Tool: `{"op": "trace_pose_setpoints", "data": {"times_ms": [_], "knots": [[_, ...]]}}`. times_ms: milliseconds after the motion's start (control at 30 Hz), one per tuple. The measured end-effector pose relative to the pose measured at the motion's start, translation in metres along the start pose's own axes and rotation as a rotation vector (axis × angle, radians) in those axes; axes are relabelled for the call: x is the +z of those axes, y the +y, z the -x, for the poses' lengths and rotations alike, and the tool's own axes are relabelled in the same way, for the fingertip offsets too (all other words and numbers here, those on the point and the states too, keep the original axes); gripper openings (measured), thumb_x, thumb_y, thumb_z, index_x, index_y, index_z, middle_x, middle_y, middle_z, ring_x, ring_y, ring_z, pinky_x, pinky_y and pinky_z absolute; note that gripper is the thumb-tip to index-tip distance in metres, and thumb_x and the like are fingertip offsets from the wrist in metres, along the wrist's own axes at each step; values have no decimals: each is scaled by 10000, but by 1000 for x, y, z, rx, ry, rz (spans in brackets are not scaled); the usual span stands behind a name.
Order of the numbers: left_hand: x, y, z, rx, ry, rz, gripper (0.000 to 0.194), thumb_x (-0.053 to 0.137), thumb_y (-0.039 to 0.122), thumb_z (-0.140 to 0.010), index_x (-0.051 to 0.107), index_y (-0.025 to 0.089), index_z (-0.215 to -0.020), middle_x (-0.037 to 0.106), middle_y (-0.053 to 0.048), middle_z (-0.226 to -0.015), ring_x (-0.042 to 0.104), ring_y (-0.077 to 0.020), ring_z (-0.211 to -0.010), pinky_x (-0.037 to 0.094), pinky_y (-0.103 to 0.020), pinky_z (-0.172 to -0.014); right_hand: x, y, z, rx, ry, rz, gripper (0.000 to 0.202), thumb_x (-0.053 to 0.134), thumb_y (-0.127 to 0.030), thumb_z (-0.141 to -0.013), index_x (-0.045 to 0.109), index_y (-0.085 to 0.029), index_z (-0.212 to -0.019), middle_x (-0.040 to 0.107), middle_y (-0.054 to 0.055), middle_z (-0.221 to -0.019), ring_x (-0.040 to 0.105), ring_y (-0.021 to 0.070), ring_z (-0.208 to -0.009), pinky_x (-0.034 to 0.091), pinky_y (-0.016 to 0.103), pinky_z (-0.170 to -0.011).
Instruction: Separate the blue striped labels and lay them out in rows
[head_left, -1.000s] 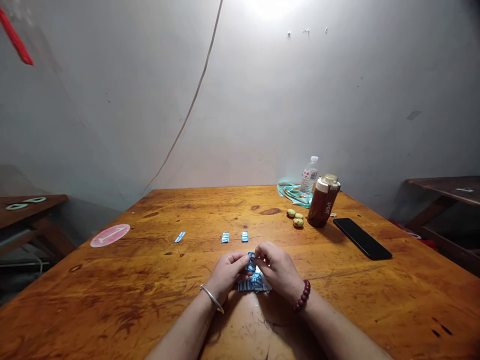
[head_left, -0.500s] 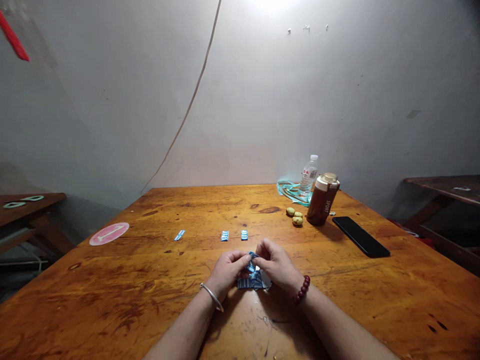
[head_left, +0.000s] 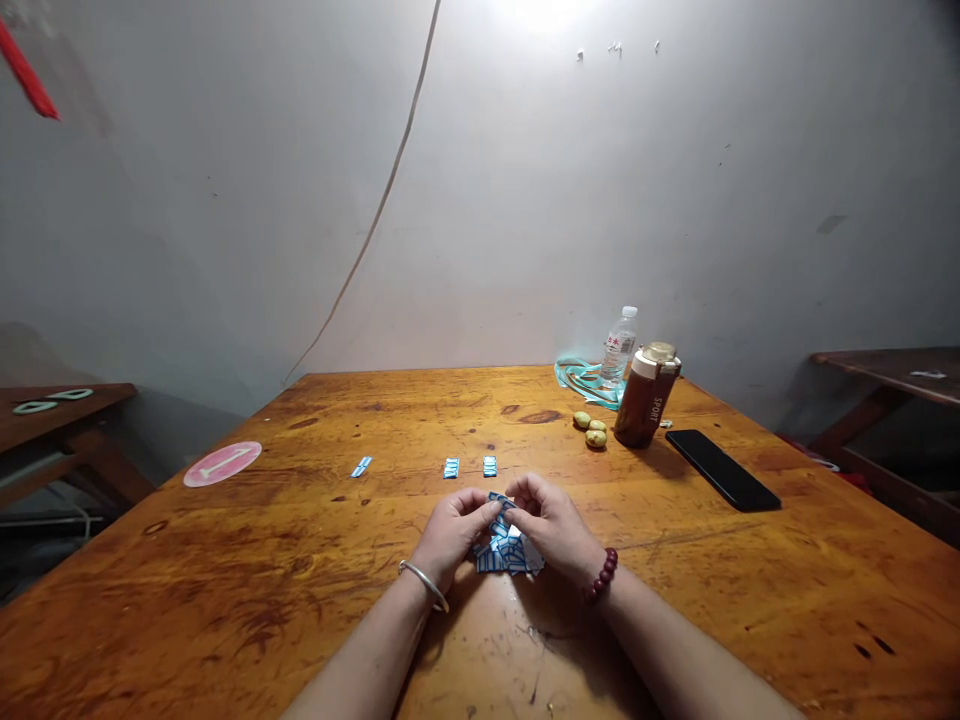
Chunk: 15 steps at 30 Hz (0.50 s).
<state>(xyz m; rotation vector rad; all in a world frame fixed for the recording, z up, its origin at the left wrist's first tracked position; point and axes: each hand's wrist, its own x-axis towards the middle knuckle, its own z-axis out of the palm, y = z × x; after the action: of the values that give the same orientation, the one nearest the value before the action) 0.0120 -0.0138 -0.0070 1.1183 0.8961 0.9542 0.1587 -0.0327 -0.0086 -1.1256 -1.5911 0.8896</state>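
Note:
Between both hands, near the table's front middle, is a small blue-and-white striped piece [head_left: 497, 500]. My left hand [head_left: 457, 530], with a silver bangle at the wrist, pinches its left side. My right hand [head_left: 551, 525], wearing a dark red bead bracelet, pinches it from the right. Under the fingers lies a loose pile of similar striped pieces [head_left: 504, 555], partly hidden by the hands. Farther back, three small blue-and-white items lie apart on the wood: a slanted one [head_left: 361, 467], a middle one [head_left: 451, 468] and a right one [head_left: 490, 466].
On the wooden table [head_left: 315, 560] are a pink round sticker [head_left: 223, 464], yellowish nut-like things [head_left: 595, 438], a brown sport bottle [head_left: 643, 400], a clear water bottle [head_left: 619, 345], a teal strap [head_left: 581, 378] and a black phone [head_left: 721, 470]. A wall stands behind.
The striped piece between my fingers is raised slightly and shows more of its face. Both hands keep nearly the same place, and the view has shifted a little.

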Motion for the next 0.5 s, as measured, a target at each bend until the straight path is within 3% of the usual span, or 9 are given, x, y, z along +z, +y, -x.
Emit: {"op": "trace_pose_setpoints", "data": {"times_ms": [300,500], "knots": [[-1,7,4,-72,-90,154,242,656,318,-617,615,115,-741,604,-28,-686,527,-76,-562,395,-177,-518,-3,2,-7,203,-18,-300,163,615,-242,-622,488,-148,-667,484,-40,-594,432,72,-524,355,195,-486],[1,8,6,-75,-88,150,252,656,323,-618,625,110,-748,615,-41,-688,535,-81,-553,408,-183,-522,-4,0,-7,210,-21,-371,162,623,-231,-613,489,-150,-658,486,-44,-583,423,65,-504,358,196,-484]]}}
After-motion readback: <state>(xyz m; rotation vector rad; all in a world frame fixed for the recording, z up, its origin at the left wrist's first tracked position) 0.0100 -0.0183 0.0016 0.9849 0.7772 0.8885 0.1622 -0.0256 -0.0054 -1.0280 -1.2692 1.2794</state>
